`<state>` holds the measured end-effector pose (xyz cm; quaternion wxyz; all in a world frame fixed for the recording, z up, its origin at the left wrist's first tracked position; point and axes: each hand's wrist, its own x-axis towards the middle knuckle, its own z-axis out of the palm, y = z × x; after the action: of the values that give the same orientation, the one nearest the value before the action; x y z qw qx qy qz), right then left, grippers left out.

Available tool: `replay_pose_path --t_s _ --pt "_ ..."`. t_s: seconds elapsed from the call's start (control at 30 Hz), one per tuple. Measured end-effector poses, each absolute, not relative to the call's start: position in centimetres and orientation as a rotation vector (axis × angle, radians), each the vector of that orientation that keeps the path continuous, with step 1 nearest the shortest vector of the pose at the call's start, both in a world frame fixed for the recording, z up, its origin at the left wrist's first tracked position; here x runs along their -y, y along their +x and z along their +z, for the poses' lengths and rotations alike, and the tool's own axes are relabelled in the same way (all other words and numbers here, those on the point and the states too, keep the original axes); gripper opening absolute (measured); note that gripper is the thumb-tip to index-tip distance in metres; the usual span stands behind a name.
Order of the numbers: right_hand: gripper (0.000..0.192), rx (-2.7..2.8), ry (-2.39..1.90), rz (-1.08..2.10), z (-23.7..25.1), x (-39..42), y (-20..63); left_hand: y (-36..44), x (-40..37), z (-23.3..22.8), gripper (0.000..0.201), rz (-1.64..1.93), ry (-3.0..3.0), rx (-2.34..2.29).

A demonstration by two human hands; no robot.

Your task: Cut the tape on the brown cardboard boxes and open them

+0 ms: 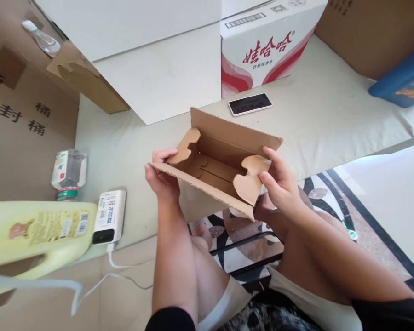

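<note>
I hold a small brown cardboard mailer box point(224, 147) open in front of me above my knees. My left hand point(161, 174) grips its left end, thumb on the rim beside the folded-in left side flap. At the right end, my right hand point(279, 184) presses its fingers on the curved right side flap point(250, 181). The lid flap stands up at the far side. Nothing lies inside the box.
A phone point(250, 104) lies on the pale cloth point(331, 115) behind the box. A red-printed white carton point(265, 46) and a plain white box point(165, 73) stand further back. At left are a water bottle point(69, 174), a power bank point(109, 216) with cable and a yellow jug point(34, 232).
</note>
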<state>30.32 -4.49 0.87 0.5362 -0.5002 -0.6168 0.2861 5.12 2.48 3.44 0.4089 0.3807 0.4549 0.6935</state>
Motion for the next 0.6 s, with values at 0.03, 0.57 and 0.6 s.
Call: replay_pose_path --t_s 0.03,0.57,0.6 --pt "0.052 1.431 -1.153 0.719 0.8 4.5 30.1 5.0 -2.5 3.2 0.079 1.783 1.040 -1.164" --pt "0.028 1.508 -0.956 0.876 0.9 4.3 30.5 3.8 -3.8 1.3 0.021 1.658 1.489 -1.219" --pt "0.027 1.501 -0.942 0.877 0.8 4.2 30.5 3.8 -3.9 1.4 0.022 1.652 1.489 -1.225"
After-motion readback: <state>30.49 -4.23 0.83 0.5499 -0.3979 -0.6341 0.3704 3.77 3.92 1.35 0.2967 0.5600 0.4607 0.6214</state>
